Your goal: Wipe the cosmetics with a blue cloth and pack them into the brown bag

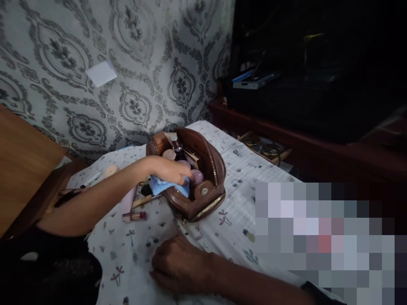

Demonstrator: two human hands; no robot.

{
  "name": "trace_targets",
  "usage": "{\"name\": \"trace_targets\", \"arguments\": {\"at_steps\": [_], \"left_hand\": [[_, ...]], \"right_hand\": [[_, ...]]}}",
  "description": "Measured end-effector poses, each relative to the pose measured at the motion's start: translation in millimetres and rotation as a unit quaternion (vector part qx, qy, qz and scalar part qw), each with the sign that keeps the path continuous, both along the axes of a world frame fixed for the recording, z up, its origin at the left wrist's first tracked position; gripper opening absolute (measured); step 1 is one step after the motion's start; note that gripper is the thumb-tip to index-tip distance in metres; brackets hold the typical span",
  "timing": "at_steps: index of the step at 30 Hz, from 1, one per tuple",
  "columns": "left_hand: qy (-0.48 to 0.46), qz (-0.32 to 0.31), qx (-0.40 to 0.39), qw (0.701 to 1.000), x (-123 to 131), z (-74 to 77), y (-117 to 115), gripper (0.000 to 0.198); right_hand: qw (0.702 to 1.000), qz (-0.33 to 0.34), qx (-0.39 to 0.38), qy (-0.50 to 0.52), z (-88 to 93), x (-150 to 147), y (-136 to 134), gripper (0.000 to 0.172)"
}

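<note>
My left hand (170, 170) reaches over the near rim of an open brown makeup bag (208, 182). A light blue cloth (167, 186) hangs under its fingers, gripped against the bag's edge. The fingertips touch a shiny lilac rounded item (197, 176) inside the bag. Behind them stand a bottle with a silver cap (177, 143), a round pinkish lid (169, 155) and several slim packages. My right hand (181, 264) rests on the patterned sheet (133, 262) in front of the bag, fingers curled closed; their inside is hidden.
Left of the bag lie a lip gloss tube (135, 216), a lilac tube (129, 198), a makeup brush (144, 200) and a beige round item (110, 170). A wooden board (28, 161) stands at left. Beyond the sheet, right, is an open drawer (270, 148) holding glasses.
</note>
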State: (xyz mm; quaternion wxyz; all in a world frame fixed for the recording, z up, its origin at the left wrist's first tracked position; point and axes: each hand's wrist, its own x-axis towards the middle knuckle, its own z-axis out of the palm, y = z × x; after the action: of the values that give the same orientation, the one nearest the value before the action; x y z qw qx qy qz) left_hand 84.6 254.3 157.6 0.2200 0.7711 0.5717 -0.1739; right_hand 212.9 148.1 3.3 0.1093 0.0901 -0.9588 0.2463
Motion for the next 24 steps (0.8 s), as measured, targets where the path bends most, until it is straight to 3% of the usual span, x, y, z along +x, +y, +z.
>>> {"name": "trace_targets", "arguments": {"at_steps": [2,3,5,7,9,12,16,19,22,24], "left_hand": [[-0.04,-0.02,-0.032,0.998,-1.3,2.0,1.9,0.027],[-0.067,-0.015,-0.013,0.998,-2.4,3.7,0.8,0.03],[-0.118,0.024,0.108,0.987,-4.4,9.1,-7.4,0.033],[-0.162,0.088,0.249,0.951,-5.5,16.3,-24.0,0.036],[-0.191,0.167,0.365,0.896,-6.7,22.4,-46.5,0.039],[-0.216,0.243,0.439,0.838,-12.6,20.2,-83.8,0.039],[-0.236,0.296,0.417,0.826,-30.2,-10.4,-131.5,0.038],[-0.259,0.337,0.366,0.828,-42.2,-42.5,-164.6,0.038],[-0.259,0.38,0.316,0.829,-46.7,-71.8,-192.0,0.039],[-0.255,0.38,0.297,0.838,-46.0,-89.2,-205.0,0.039]], "right_hand": [[1.0,0.003,-0.008,0.005,0.1,0.6,-0.3,0.023],[1.0,0.004,-0.012,0.007,0.1,0.9,-0.5,0.022],[1.0,0.002,-0.017,0.009,-0.4,1.3,-0.9,0.02],[1.0,-0.003,-0.017,0.01,-2.5,0.9,-1.5,0.019],[1.0,-0.003,-0.013,0.019,-5.8,0.1,-2.2,0.019],[0.998,0.002,0.002,0.066,-6.6,2.1,-3.5,0.021],[0.973,-0.057,0.014,0.223,20.4,18.3,0.5,0.024],[0.918,-0.15,-0.01,0.367,53.8,34.8,17.6,0.015],[0.882,-0.296,0.052,0.363,73.3,48.4,44.9,0.03],[0.881,-0.339,0.099,0.315,73.7,57.6,61.2,0.025]]}}
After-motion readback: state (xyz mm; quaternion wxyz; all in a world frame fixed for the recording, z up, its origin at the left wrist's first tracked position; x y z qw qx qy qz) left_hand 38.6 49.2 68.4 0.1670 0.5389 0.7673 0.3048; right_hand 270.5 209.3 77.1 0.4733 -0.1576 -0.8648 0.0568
